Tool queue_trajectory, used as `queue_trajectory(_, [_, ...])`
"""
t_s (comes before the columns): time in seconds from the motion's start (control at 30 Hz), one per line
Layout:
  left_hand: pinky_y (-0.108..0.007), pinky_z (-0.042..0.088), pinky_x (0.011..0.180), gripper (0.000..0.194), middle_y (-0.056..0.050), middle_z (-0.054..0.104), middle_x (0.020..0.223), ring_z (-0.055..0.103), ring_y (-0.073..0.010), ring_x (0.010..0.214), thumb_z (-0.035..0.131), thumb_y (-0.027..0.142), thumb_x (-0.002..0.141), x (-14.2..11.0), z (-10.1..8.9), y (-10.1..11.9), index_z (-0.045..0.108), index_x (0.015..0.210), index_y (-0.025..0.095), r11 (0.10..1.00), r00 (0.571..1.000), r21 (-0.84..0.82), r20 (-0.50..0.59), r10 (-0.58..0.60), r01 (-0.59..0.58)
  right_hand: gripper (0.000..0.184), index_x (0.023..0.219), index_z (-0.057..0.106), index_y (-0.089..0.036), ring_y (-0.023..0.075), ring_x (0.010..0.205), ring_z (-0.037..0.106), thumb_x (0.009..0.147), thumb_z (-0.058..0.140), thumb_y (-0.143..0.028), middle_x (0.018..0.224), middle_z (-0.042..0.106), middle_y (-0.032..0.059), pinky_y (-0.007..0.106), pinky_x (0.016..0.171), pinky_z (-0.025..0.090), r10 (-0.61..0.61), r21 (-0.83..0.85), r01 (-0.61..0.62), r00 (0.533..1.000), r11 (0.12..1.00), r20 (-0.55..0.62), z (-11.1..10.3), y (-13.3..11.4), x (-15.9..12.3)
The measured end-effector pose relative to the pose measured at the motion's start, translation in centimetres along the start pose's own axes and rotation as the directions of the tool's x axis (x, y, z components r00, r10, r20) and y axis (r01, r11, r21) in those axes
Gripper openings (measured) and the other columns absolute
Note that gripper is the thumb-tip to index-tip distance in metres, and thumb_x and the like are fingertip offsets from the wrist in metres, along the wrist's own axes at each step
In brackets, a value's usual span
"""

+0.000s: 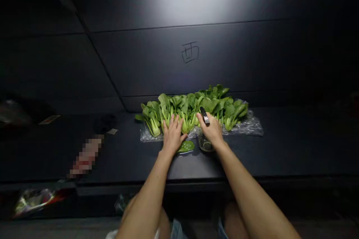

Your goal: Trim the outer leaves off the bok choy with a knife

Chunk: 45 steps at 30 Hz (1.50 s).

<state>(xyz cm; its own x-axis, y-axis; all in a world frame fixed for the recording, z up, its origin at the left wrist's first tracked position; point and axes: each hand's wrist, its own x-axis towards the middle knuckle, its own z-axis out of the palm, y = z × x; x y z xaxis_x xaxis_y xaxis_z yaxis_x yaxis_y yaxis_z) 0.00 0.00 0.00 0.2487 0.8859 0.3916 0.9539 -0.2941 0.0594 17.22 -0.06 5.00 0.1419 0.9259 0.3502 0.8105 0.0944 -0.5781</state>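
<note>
Bok choy (179, 110), leafy ends pointing away

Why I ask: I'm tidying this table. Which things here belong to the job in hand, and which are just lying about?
Job in hand: left hand, right hand, bok choy, small dark tool, plastic wrap, loose leaf, clear jar.

Lying about: blurred packet, small card, crumpled bag.

Bok choy (190, 108) in a row on plastic wrap (246, 127) on a dark table (280, 145), left hand (172, 136) pressing the stalks, right hand (211, 130) gripping a small dark-handled tool (204, 115).
</note>
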Motion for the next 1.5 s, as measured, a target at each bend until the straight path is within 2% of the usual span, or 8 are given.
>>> queue_trajectory(0.53, [-0.065,0.016,0.118,0.066,-0.011,0.033,0.159,0.02,-0.0304,0.15,0.064,0.035,0.086,0.0,0.3,0.1,0.042,0.146,0.02,1.0,0.999,0.007,-0.033,-0.001,0.001,0.045,0.091,0.068,-0.019,0.0243,0.08,0.067,0.096,0.039,-0.054,0.083,0.072,0.0104,0.027,0.064,0.036,0.032,0.075,-0.029,0.999,0.997,-0.032,-0.8,0.2,-0.2])
queue_trajectory(1.5, [-0.065,0.015,0.118,0.065,-0.013,0.034,0.158,0.019,-0.031,0.15,0.062,0.034,0.086,0.0,0.5,0.2,0.042,0.146,0.019,1.0,0.999,0.026,-0.049,0.001,0.001,0.046,0.094,0.07,-0.018,0.0257,0.084,0.067,0.097,0.04,-0.052,0.088,0.073,0.0123,0.028,0.064,0.035,0.113,0.032,-0.112,0.993,0.993,-0.023,-2.0,1.7,-0.2])
